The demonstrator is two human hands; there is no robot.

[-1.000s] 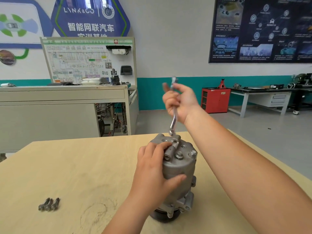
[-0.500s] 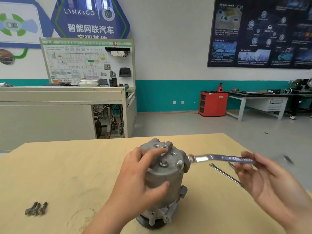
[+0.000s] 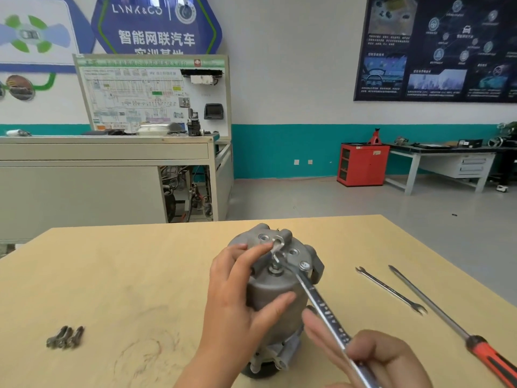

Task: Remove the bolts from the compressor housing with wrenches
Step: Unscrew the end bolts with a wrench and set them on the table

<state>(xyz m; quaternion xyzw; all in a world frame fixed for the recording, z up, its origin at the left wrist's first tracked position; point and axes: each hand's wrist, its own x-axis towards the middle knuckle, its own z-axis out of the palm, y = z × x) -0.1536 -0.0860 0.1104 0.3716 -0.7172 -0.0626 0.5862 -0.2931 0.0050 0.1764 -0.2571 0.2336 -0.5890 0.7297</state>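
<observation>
Wooden table point(image 3: 140, 275) bears the compressor housing point(image 3: 268, 292); left grip point(image 3: 237, 298) clasps it; right grip point(image 3: 375, 357) pinches wrench point(image 3: 321, 306) on bolt point(image 3: 275, 268).

A white wall point(image 3: 293, 65) is standing at the back, and a teal band point(image 3: 279, 149) is running along its foot. A dark poster point(image 3: 436, 49) is hanging on the right, a blue sign point(image 3: 156, 26) on the left. A grey floor point(image 3: 335, 200) is spreading below. A red cabinet point(image 3: 362, 165) is standing beside a grey workbench point(image 3: 472, 165), and a beige stand point(image 3: 103, 155) with a wiring board point(image 3: 134, 96) is filling the left side.
</observation>
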